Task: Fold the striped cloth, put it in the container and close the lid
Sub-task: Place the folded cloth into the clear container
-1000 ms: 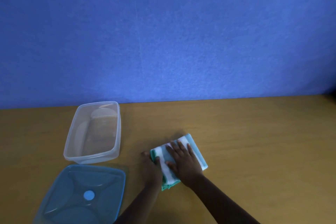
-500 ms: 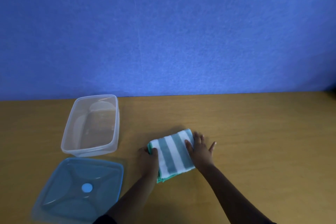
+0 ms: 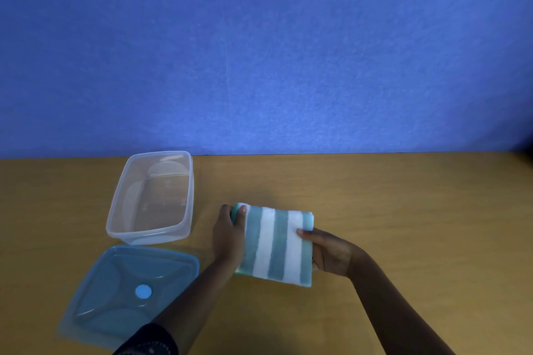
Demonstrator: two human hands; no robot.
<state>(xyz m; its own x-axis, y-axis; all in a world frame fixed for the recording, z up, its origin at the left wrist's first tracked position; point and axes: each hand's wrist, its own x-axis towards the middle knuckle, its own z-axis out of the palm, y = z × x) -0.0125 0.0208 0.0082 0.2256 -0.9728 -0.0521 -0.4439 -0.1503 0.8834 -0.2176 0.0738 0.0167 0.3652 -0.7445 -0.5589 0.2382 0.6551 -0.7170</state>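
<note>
We see the left hand [image 3: 227, 235] curled around the left edge of the striped cloth [image 3: 275, 245], thumb on top near its far corner and fingers tucked beneath. The right hand [image 3: 328, 251] pinches the cloth's right edge, thumb lying across the top and fingers under. Between them the cloth is a folded, thick rectangle of soft, napped terry with broad teal and white bands running away from us; its layered edges show at the left and near sides. We cannot tell whether it rests on the table [image 3: 403, 210] or is lifted just off it. We find no writing or brand on anything.

Just left of the left hand stands the container [image 3: 184, 199], a clear, rounded-corner plastic tub, open and with nothing in it, its long side running away from us. Nearer us, almost touching the tub's near rim, lies the lid [image 3: 109, 291], translucent blue plastic with moulded curved ribs and a light blue round button at its centre. A dark sleeve [image 3: 150, 340] covers the left forearm at the bottom edge.

The table is smooth, yellowish wood grain, meeting a matte blue wall [image 3: 259, 52] at its far edge; a wide bare stretch lies to the right of the hands.
</note>
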